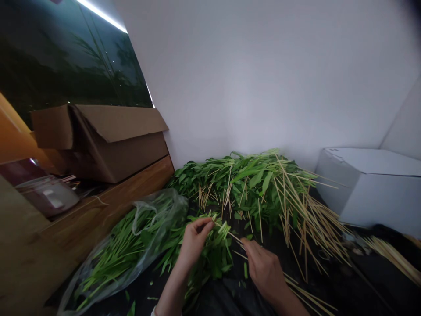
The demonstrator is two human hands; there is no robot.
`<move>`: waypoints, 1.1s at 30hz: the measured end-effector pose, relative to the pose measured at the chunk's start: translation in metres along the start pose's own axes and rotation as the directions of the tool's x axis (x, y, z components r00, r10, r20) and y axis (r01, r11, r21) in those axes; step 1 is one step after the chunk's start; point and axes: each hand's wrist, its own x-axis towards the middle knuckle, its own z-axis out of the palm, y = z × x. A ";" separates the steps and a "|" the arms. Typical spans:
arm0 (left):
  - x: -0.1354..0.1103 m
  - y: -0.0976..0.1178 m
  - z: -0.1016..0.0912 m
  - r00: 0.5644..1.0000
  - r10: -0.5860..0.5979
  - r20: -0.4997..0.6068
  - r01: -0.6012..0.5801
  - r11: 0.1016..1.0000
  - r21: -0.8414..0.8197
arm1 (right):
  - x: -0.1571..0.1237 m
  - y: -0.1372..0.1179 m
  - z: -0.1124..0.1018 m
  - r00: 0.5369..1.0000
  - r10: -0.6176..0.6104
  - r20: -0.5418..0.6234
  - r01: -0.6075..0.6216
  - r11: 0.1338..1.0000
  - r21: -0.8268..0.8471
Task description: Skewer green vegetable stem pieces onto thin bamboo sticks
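Observation:
My left hand [194, 239] pinches the cut stem end of leafy greens, its thumb and forefinger pressed together. Below and beside it hangs a bunch of leafy greens [215, 259] with pale green stem ends. My right hand [265, 267] is closed around a thin wooden skewer [235, 239], whose far end reaches in among the stems near my left fingertips. Whether its tip pierces the stem there, I cannot tell. Behind both hands lies a large heap of skewered greens [250, 175], with many bare skewers [305, 215] sticking out toward the right.
On the left, a clear plastic bag [144, 259] holds loose greens. An open cardboard box [121, 153] and a plastic tub [49, 193] stand on a wooden ledge. A white box [378, 188] sits at the right, near more skewers [391, 256]. Black sheeting [226, 300] covers the work surface.

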 end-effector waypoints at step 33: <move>0.004 -0.009 -0.008 0.942 0.011 0.334 -0.009 1.000 -0.007 | 0.003 -0.003 0.000 0.999 -0.039 -0.031 0.039 0.999 0.001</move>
